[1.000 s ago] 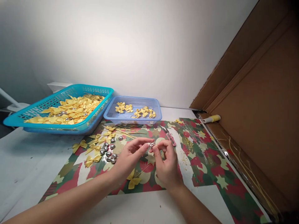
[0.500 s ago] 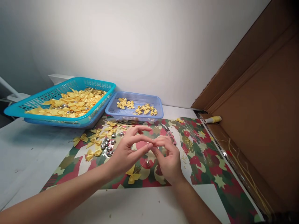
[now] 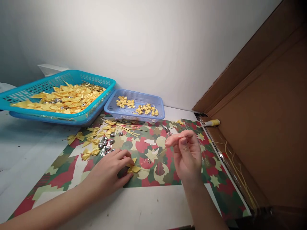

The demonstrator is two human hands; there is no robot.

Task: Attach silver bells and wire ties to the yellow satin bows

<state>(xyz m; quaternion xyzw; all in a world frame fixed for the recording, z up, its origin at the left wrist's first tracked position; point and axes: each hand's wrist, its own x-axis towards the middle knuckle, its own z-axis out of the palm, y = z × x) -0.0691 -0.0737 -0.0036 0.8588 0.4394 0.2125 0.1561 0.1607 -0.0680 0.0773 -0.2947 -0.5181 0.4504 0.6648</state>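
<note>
My left hand [image 3: 117, 167] is closed at the fingertips on a yellow ribbon bow [image 3: 134, 168] lying on the patterned paper [image 3: 165, 191]. A thin gold thread [image 3: 162, 153] runs from the bow's side toward my right hand [image 3: 188, 153], which pinches its far end between thumb and fingers. On the thread between the hands is a small silver bell [image 3: 149, 161]. Several more yellow bows [image 3: 90, 154] and shiny silver bells [image 3: 105, 143] lie to the left, beyond my left hand. Scissors [image 3: 166, 128] lie partly hidden behind my right hand.
A turquoise basket [image 3: 100, 100] heaped with yellow bows stands at the back left. Beside it, a smaller blue basket [image 3: 134, 116] holds several bows. Loose gold wires [image 3: 129, 127] lie before it. A cardboard wall [image 3: 263, 105] and a white-yellow roll [image 3: 211, 123] are at the right.
My hands have parted from where they met in the middle. The left moved down and left onto the bow; the right moved right with the thread. The view has shifted slightly.
</note>
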